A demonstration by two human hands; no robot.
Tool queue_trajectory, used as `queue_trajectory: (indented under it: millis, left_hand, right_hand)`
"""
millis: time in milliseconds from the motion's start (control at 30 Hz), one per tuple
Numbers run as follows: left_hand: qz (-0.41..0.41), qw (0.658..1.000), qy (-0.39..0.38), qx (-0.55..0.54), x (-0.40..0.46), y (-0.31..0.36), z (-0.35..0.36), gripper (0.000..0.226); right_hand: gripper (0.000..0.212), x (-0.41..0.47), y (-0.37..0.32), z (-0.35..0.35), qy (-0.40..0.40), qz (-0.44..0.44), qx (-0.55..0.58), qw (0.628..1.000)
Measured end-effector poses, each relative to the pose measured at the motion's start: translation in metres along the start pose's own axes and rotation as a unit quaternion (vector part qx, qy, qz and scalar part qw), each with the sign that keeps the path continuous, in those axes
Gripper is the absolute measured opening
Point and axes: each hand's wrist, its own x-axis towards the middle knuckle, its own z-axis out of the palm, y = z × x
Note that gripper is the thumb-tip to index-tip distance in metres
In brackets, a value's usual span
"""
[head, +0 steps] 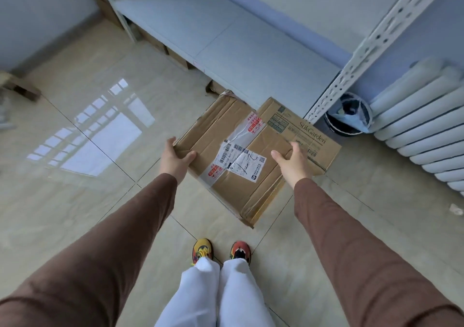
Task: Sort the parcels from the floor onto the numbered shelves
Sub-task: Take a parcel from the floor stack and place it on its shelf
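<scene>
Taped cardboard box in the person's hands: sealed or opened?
Sealed. The taped cardboard box has its top flaps flat and closed, with clear tape and a shipping label running unbroken across the seam.

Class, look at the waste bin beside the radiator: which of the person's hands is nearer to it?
Right. The right hand reaches over the taped parcel's right side, on the waste bin's side. The left hand grips the parcel's far left edge.

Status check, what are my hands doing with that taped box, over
Left hand gripping the left edge of the taped brown cardboard parcel. Right hand open at its right side, grip unclear. Printed cardboard box close behind it. Grey metal shelf ahead.
</scene>
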Motion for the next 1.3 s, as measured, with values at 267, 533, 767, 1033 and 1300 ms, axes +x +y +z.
queue_trajectory:
  millis: [267, 533, 767, 1033, 1300]
  left_hand:
    - [0.163, 0.972, 0.123, -0.116, -0.051, 0.217, -0.149, 0.053]
    - [0.325, 0.903, 0.144, -0.24, -0.106, 0.361, -0.262, 0.055]
    - [0.405, 0.853, 0.144, -0.296, -0.137, 0.418, -0.306, 0.07]
    - [0.409, 0.841, 0.155, -0.317, -0.152, 0.437, -0.317, 0.074]
    - [0.432, 0.831, 0.09, -0.34, -0.152, 0.434, -0.295, 0.062]
  right_hand:
    - [0.067, -0.064, -0.202, -0.124, 0.077, -0.19, 0.083, 0.975]
    - [0.071, -0.119, -0.335, -0.199, 0.111, -0.316, 0.207, 0.919]
    - [0.057, -0.154, -0.384, -0.223, 0.087, -0.373, 0.292, 0.876]
    - [0.046, -0.169, -0.395, -0.228, 0.059, -0.385, 0.352, 0.851]
    - [0.045, -0.17, -0.383, -0.224, 0.036, -0.375, 0.398, 0.837]
